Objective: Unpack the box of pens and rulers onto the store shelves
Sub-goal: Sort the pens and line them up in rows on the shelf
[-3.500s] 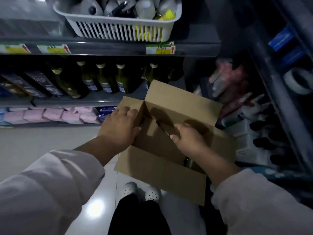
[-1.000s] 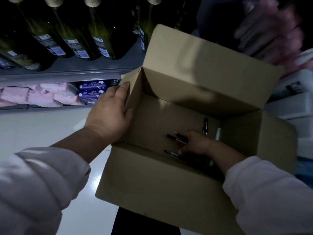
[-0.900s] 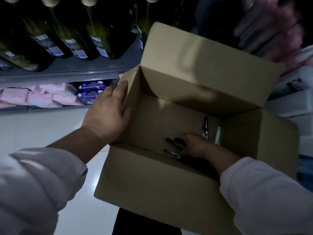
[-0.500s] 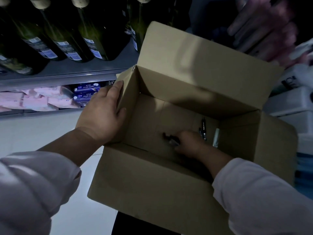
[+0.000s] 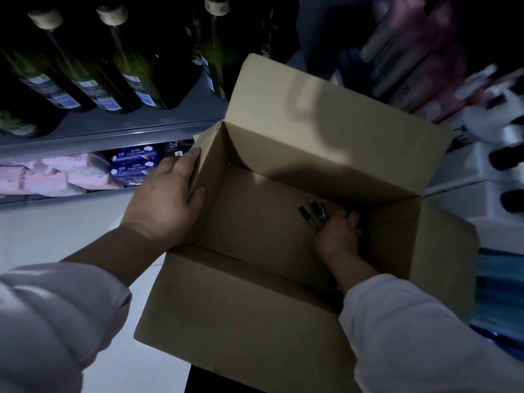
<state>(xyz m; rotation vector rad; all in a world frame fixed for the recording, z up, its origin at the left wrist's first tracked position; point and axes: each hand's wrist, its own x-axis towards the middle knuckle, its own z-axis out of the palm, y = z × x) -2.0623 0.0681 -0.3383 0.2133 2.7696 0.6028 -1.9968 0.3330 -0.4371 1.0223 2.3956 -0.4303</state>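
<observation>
An open brown cardboard box (image 5: 255, 316) fills the middle of the view, flaps up. My left hand (image 5: 167, 199) grips its left wall, fingers over the top edge. My right hand (image 5: 337, 236) is down inside on the box floor, fingers curled round a small bunch of dark pens (image 5: 312, 212) whose ends stick out toward the back. No rulers show; my right arm and shadow hide the right part of the floor.
Dark glass bottles (image 5: 127, 66) stand on a grey shelf (image 5: 107, 134) at the upper left. Pink packs (image 5: 56, 177) and blue packs (image 5: 133, 165) lie on the shelf below. White shelving with dark-capped items (image 5: 504, 157) is at the right. Pale floor (image 5: 56, 231) lies beneath.
The pens lay scattered on the box floor; my right hand has swept them together and now holds them in a bunch further right. The left hand has kept its hold on the wall.
</observation>
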